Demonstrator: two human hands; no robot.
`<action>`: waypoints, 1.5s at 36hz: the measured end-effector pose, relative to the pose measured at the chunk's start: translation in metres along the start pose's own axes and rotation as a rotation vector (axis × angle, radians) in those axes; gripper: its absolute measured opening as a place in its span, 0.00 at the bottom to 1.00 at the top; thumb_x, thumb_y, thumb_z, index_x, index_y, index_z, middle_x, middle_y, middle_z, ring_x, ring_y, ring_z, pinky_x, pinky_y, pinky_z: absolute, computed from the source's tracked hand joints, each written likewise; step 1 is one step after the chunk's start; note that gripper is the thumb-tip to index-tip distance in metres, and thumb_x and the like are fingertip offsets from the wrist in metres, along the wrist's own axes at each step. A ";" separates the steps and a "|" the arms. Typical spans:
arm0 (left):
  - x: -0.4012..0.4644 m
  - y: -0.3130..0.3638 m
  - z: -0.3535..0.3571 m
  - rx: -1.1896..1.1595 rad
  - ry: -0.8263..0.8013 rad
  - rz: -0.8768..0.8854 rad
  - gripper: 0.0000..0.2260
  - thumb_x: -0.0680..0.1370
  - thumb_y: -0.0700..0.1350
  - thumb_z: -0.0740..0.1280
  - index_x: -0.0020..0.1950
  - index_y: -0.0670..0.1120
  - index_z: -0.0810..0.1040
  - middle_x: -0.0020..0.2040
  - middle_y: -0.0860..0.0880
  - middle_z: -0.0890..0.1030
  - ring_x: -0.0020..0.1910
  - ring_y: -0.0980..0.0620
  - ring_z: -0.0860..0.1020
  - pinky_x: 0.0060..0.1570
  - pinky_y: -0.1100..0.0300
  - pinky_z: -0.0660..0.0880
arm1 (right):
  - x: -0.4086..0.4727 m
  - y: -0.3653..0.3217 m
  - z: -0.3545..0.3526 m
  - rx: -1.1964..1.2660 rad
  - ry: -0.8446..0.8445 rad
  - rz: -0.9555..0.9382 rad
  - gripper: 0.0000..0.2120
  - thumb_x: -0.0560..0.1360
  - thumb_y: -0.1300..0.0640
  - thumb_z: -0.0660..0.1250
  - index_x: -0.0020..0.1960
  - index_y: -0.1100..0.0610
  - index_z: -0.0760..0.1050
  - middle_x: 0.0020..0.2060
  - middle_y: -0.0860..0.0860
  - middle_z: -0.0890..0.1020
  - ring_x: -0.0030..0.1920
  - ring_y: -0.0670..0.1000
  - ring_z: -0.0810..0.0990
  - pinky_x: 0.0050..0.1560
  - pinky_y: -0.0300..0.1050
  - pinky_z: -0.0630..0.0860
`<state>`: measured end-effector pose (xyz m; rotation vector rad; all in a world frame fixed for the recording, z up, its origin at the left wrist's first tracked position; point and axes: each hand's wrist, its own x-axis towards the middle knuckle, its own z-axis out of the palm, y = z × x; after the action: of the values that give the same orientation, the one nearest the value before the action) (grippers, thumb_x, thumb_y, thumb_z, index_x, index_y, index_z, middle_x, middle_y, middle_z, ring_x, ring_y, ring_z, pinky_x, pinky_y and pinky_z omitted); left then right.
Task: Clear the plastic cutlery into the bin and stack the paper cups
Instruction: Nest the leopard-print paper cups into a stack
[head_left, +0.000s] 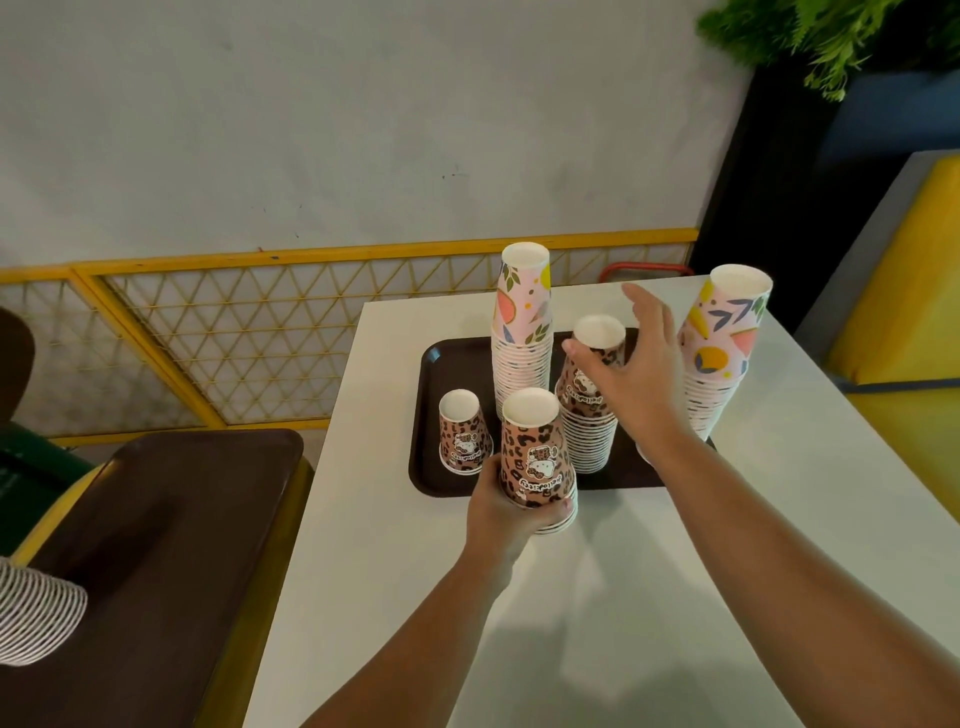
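Note:
A dark brown tray (431, 374) on the white table (571, 597) carries upside-down paper cups. My left hand (501, 512) grips a short stack of leopard-print cups (535, 457) at the tray's front edge. My right hand (631, 374) reaches over a taller leopard-print stack (589, 415), fingers spread around its top cup; I cannot tell whether they touch it. Left on the tray stands a single leopard-print cup (462, 431). A tall pink floral stack (522, 327) stands at the back. Another floral stack (722, 353) rises at the right. No cutlery or bin is visible.
A second brown tray (156, 545) lies on a yellow-edged surface to the left, with a lying stack of cups (36, 618) at its near edge. A yellow mesh railing (234, 332) runs behind. A yellow bench (904, 291) sits right of the table.

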<state>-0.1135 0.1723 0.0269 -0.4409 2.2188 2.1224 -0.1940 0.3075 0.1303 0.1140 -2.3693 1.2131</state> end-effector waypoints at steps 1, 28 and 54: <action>0.000 0.000 0.000 0.007 0.003 0.006 0.33 0.60 0.34 0.80 0.60 0.51 0.72 0.53 0.55 0.80 0.54 0.58 0.77 0.53 0.62 0.75 | -0.005 -0.003 -0.001 0.012 0.027 -0.038 0.35 0.68 0.46 0.72 0.70 0.55 0.62 0.67 0.51 0.68 0.66 0.48 0.67 0.57 0.34 0.62; 0.000 0.010 -0.001 0.038 -0.079 0.071 0.45 0.51 0.51 0.80 0.67 0.51 0.69 0.58 0.54 0.80 0.57 0.57 0.78 0.58 0.57 0.77 | -0.049 -0.014 0.006 0.113 -0.394 0.078 0.33 0.65 0.50 0.75 0.66 0.50 0.65 0.47 0.36 0.75 0.47 0.35 0.72 0.48 0.26 0.66; 0.004 0.007 -0.001 0.070 -0.017 0.047 0.33 0.60 0.37 0.81 0.60 0.51 0.72 0.52 0.56 0.80 0.51 0.61 0.77 0.48 0.67 0.74 | 0.017 0.005 0.002 0.052 -0.066 0.060 0.37 0.66 0.49 0.75 0.69 0.56 0.62 0.63 0.52 0.74 0.63 0.51 0.73 0.55 0.39 0.67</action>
<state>-0.1186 0.1712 0.0324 -0.3696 2.3081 2.0542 -0.2109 0.3115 0.1331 0.1016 -2.4147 1.3185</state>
